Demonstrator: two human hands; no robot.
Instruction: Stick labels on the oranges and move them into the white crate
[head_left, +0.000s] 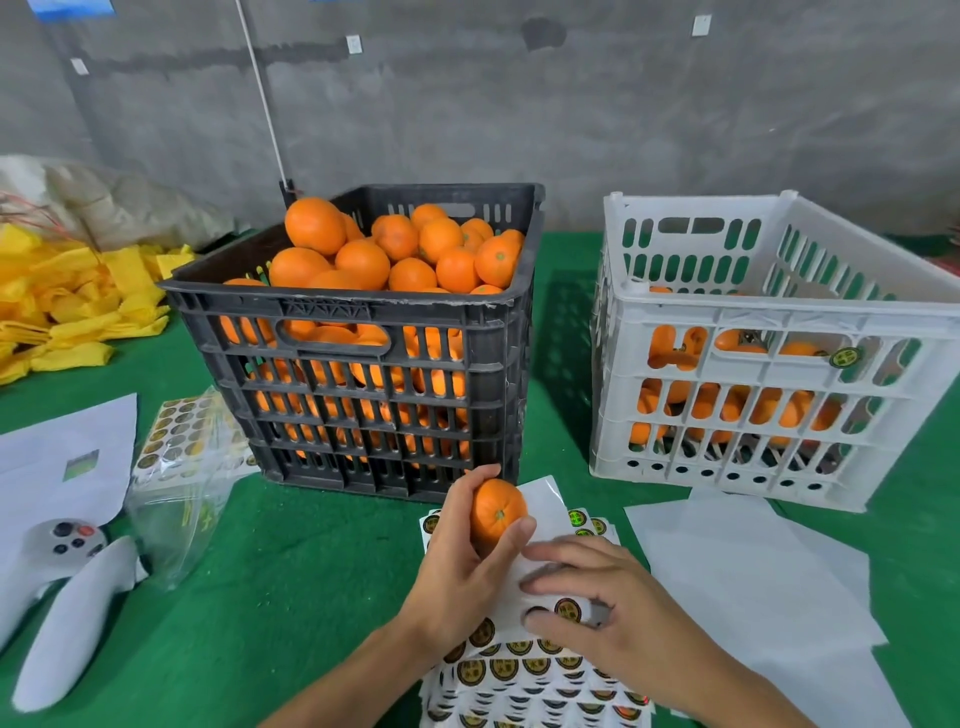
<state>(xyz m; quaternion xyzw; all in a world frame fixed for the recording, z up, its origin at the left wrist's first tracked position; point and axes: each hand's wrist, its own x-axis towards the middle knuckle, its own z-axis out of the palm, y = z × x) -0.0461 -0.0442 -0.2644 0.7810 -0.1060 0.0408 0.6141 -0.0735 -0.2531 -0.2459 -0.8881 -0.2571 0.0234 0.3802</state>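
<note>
On the green worktop (311, 571), just in front of the black crate (358, 332) heaped with oranges, our left hand (462, 561) is curled around one orange (496, 512), fingers behind it and thumb across the front, the stem end turned toward us. Our right hand (597, 608) lies over the label sheets (519, 670), fingers loosely bent, the tips pressing at a round label (567, 609); we cannot tell whether it is peeled free yet. The two hands are close together, nearly touching.

We judge the orange firm, fairly light and slightly waxy, so a cupped hold around its middle suits it and leaves the cheek bare for the label. The label looks thin and floppy; it is best lifted by its edge so it does not fold on itself.

Off to the right stands the white crate (769, 312), partly filled with labelled oranges.
</note>
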